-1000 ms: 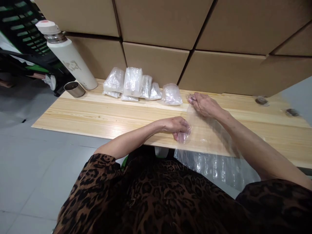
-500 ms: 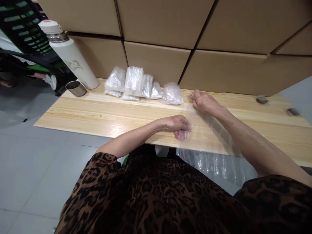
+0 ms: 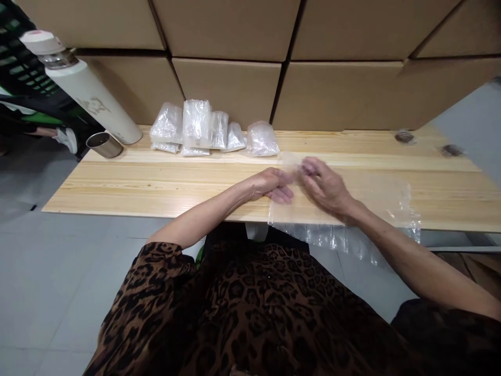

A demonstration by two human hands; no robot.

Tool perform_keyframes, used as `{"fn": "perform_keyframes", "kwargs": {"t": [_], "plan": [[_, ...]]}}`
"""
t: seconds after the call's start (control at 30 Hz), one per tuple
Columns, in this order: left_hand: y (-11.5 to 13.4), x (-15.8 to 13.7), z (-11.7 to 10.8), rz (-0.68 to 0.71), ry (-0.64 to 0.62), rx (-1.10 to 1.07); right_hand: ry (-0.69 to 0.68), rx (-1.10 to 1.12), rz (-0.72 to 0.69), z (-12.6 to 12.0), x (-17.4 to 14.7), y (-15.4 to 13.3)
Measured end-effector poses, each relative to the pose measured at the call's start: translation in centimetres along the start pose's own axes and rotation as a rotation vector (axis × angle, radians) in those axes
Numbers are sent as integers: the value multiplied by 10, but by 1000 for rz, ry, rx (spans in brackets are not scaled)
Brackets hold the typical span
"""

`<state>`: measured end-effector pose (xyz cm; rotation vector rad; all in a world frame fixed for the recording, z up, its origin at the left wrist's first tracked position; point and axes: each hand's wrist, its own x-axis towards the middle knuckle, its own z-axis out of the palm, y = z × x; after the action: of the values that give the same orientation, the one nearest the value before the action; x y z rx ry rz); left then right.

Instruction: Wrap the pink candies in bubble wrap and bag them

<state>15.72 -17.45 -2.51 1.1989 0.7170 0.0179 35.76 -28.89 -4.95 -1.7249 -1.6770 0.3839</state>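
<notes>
A clear plastic air-column sheet [image 3: 332, 237] lies partly on the table and hangs over its front edge, with ribbed tubes along the hanging part. My left hand [image 3: 276, 185] is closed on the left side of this sheet. Just right of it, my right hand [image 3: 326, 188] is over the film, thumb and fingers curled together and blurred by motion. What sits between those fingers, if anything, I cannot make out. Several folded clear plastic packets [image 3: 198, 122] stand behind my hands, the rightmost packet [image 3: 262, 138] being closest to them.
Stacked cardboard boxes [image 3: 227, 94] form a wall along the back of the wooden table [image 3: 129, 185]. At the left end stand a white thermos [image 3: 92, 99] and a steel cup [image 3: 105, 144]. Two small dark wrapped items [image 3: 405, 137] lie far right. Another person's shoe [image 3: 66, 138] shows at left.
My right hand has come down toward me from the table's back, and the sheet now spreads farther right across the table. My left hand stays at the sheet. The view has shifted right.
</notes>
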Motion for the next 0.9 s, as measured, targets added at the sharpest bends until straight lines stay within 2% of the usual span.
{"fn": "perform_keyframes", "kwargs": {"t": [0.1,0.23,0.37,0.6,0.77,0.83,0.9], "plan": [[5,-2,3,-31,43,-21,-207,-59,-147,0,-8,4],[9,-2,2,-83,88,-39,-320,99,-20,-17,-5,18],[11,2,2,-80,73,-46,-191,174,113,-16,-6,15],[8,2,20,57,176,114,-30,208,77,-4,-9,8],[13,10,27,59,268,81,-17,312,115,-7,-14,11],[19,15,27,25,259,108,-46,343,110,-10,-16,11],[24,18,28,-6,224,149,-80,276,81,-15,-17,11]]}}
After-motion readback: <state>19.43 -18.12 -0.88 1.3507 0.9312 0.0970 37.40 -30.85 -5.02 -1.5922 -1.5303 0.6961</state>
